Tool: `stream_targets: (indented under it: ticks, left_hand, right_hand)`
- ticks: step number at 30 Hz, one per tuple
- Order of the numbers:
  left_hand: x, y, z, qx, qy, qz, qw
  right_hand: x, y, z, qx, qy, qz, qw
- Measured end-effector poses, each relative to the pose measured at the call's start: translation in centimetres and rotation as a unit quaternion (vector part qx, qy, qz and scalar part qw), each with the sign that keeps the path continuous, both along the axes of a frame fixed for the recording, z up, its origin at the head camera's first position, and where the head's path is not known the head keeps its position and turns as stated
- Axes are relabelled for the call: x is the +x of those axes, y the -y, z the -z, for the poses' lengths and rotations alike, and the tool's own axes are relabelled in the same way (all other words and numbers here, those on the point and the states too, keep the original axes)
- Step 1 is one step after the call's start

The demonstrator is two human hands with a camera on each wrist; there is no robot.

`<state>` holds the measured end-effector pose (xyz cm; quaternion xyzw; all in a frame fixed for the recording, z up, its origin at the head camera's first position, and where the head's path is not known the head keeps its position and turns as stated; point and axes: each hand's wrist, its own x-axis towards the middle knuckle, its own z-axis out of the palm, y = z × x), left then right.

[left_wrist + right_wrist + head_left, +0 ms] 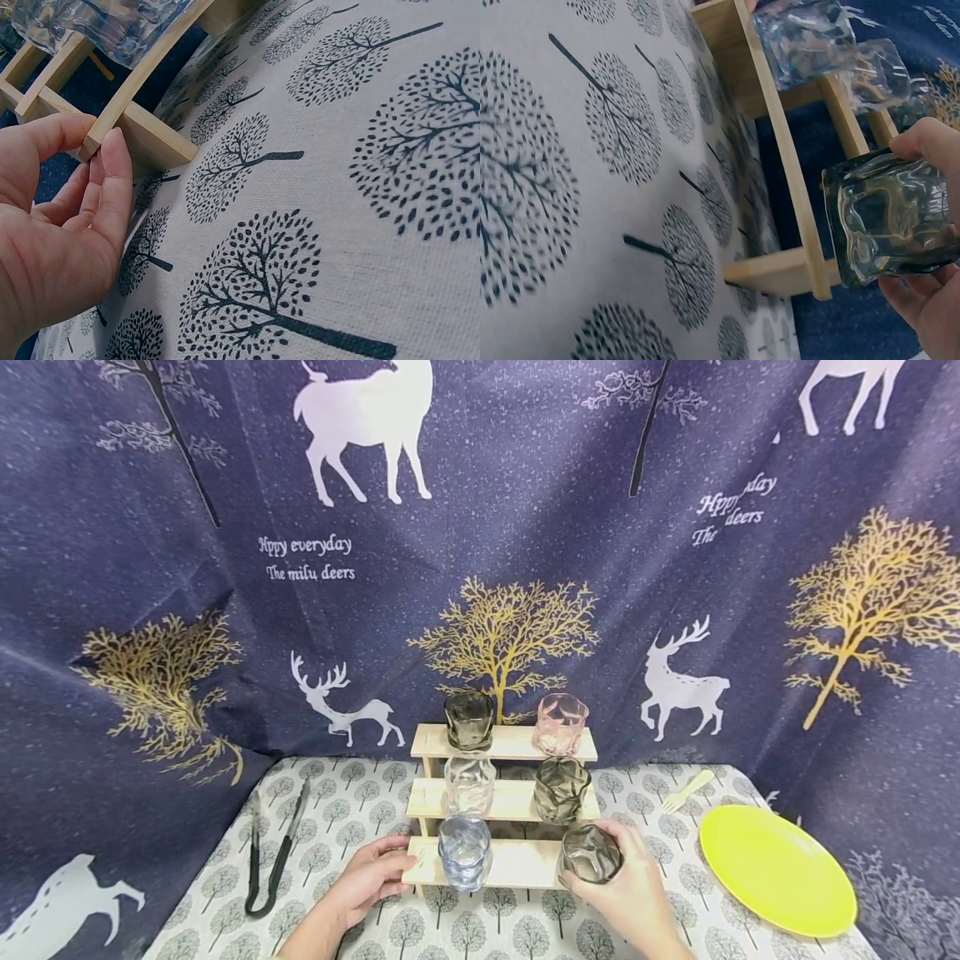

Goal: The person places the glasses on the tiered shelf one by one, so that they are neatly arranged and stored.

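A three-step wooden rack (517,853) stands on the cloth with glasses on its boards. My left hand (372,870) pinches the left end of the lowest board (120,101) between thumb and fingers. My right hand (630,885) grips a smoky grey glass (591,853) at the right end of that board; the right wrist view shows the glass (889,217) with thumb and fingers on opposite sides. A bluish glass (464,852) sits on the same board toward the left. On the middle board are a clear glass (469,783) and a dark glass (562,788).
The top board carries another dark glass (469,721) and a pink glass (561,725). Black-handled tongs (276,868) lie at the left. At the right are a yellow plate (776,870) and a pale fork (687,791). A deer-print curtain (510,527) hangs behind the rack.
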<state>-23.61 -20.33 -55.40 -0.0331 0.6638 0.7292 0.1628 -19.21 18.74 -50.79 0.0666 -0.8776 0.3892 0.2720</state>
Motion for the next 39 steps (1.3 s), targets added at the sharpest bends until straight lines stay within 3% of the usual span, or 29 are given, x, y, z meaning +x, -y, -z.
stream_targets:
  ticks: [11, 19, 24, 36, 39]
  left_hand:
    - [0.1, -0.2, -0.1, 0.000, -0.003, -0.001, 1.0000]
    - [0.2, -0.2, -0.1, -0.002, -0.007, 0.000, 1.0000]
    - [0.1, -0.3, 0.1, 0.000, -0.005, -0.003, 1.0000]
    - [0.2, -0.2, 0.0, 0.004, -0.007, -0.004, 1.0000]
    - [0.0, -0.1, 0.0, -0.001, -0.010, -0.009, 0.9999]
  right_hand:
    - [-0.4, 1.8, 0.8, -0.018, -0.015, -0.002, 0.9997]
    - [-0.5, 2.4, 1.6, -0.049, 0.008, 0.007, 0.9988]
    - [-0.5, 2.7, 1.8, -0.051, -0.002, -0.001, 0.9987]
    - [-0.3, 2.2, 2.1, -0.042, 0.009, -0.015, 0.9990]
    - [-0.3, 1.7, 2.2, -0.049, -0.006, -0.032, 0.9983]
